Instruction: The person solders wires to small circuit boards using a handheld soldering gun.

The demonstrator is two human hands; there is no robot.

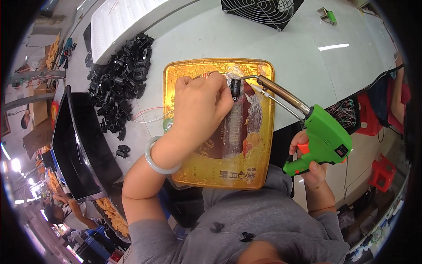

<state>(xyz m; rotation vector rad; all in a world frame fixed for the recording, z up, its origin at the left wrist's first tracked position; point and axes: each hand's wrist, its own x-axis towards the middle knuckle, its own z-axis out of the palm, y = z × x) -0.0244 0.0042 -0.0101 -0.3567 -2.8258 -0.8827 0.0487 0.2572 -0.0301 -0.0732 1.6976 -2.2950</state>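
Note:
My left hand (200, 103) is closed in a pinch above a gold tin lid (268, 127). At its thumb and fingertips is a small black plastic part (235, 89), held over the lid's middle. Red and white wires (149, 112) run in from the left and disappear under this hand; their ends are hidden. My right hand (310, 169) is wrapped round the handle of a green soldering gun (327, 136), a finger at its red trigger. The gun's bent tip (248, 77) reaches the upper end of the black part, and a thin feed tube runs below the barrel.
A heap of similar black parts (121, 83) lies left, beside a white tray (118, 22) and an empty-looking black bin (79, 149). A black fan (263, 11) stands at the back; a small green-handled tool (329, 16) lies far right. Red stools (381, 172) are beyond the table.

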